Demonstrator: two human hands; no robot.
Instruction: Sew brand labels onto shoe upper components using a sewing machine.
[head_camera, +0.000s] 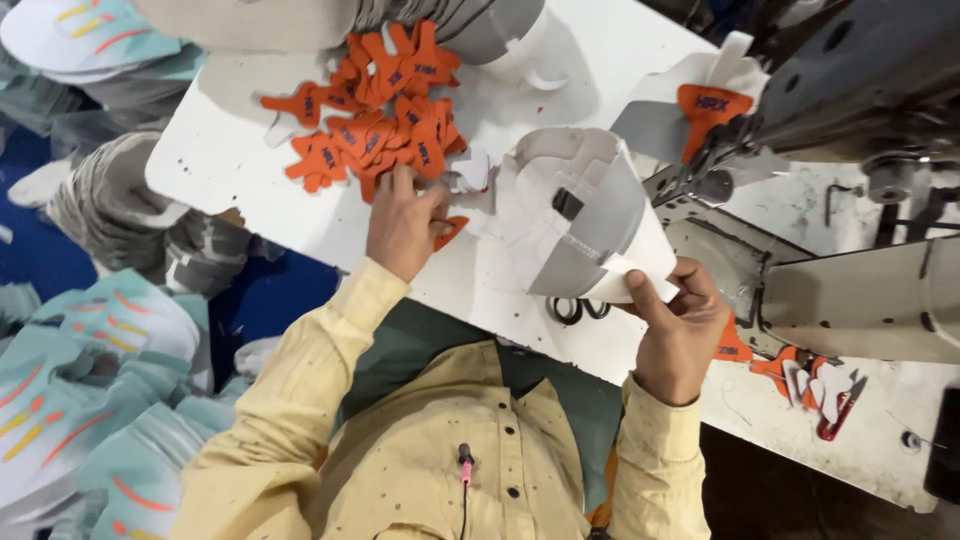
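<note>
Grey-and-white cloth shoe upper, probably light and floppy, best pinched at its stiffer edge; curled into a cone near table's front edge, held by right hand. Left hand pinching an orange patch beside orange pile.

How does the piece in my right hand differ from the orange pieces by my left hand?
The white and grey piece in the right hand is one large, curved part, held up off the table. The orange pieces are many, small and flat, heaped on the white table, with the left hand at the heap's near edge. Both look like cut sheet parts.
</note>
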